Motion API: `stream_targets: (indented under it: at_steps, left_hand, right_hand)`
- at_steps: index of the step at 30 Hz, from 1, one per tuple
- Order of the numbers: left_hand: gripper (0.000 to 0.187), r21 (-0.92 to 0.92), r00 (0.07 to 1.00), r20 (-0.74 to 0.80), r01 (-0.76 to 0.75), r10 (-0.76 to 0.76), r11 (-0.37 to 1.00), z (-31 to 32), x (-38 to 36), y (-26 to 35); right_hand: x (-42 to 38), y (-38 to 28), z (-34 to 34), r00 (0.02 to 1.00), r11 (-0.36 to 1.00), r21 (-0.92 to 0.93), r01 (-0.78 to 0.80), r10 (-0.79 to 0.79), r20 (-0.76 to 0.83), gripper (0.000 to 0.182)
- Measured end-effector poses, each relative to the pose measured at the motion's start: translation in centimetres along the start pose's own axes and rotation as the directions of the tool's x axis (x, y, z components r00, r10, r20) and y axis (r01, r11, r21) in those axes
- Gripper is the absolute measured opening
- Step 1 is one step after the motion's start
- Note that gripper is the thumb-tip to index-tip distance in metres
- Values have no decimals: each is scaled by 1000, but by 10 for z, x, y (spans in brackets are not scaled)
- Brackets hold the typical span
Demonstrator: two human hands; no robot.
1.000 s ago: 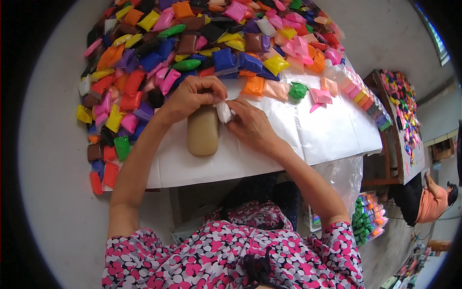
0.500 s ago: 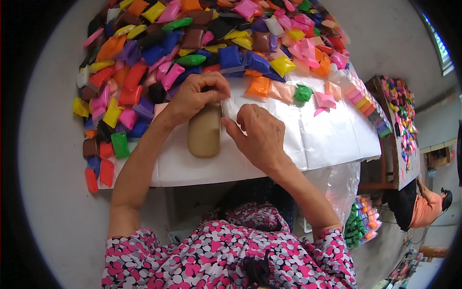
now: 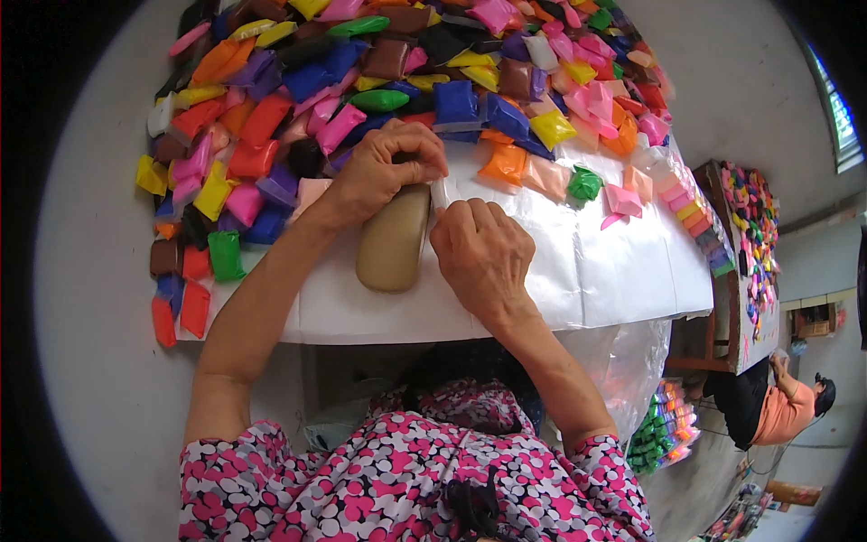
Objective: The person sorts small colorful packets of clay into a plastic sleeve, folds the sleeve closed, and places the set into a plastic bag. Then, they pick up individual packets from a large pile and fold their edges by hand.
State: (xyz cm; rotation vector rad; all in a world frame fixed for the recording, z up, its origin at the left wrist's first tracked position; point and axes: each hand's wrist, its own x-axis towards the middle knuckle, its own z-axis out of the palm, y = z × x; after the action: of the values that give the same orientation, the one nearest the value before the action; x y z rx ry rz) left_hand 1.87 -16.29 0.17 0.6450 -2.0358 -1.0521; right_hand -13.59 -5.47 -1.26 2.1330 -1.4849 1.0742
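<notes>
Both of my hands meet over the white sheet at a small translucent strip (image 3: 440, 193), which looks like clear plastic. My left hand (image 3: 390, 167) pinches its upper end, thumb against fingers. The lower end is in my right hand (image 3: 483, 248), whose fingers are curled closed. Just below my left hand lies a smooth, rounded tan block (image 3: 392, 244), its top edge partly hidden by that hand. Behind my hands, many coloured packets are heaped, among them a blue packet (image 3: 456, 104) and an orange packet (image 3: 502, 164).
A clear pack of coloured blocks (image 3: 695, 217) lies along the right of the white-covered table (image 3: 361, 327). Clear plastic hangs below the front edge. Farther right are another table (image 3: 759, 339) with packets, a person in orange (image 3: 784, 411) and a pile of packs (image 3: 664, 429).
My right hand has closed its fingers more at the strip, which now stretches between both hands. The whole view has shifted slightly.
</notes>
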Motion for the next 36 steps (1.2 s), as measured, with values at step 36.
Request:
stream_targets:
  at_steps: [36]
  left_hand:
    - [32,18,996,-73,54,-53,998,18,-13,9]
  right_hand:
    - [-12,7,-18,976,978,86,-190,179,122,32]
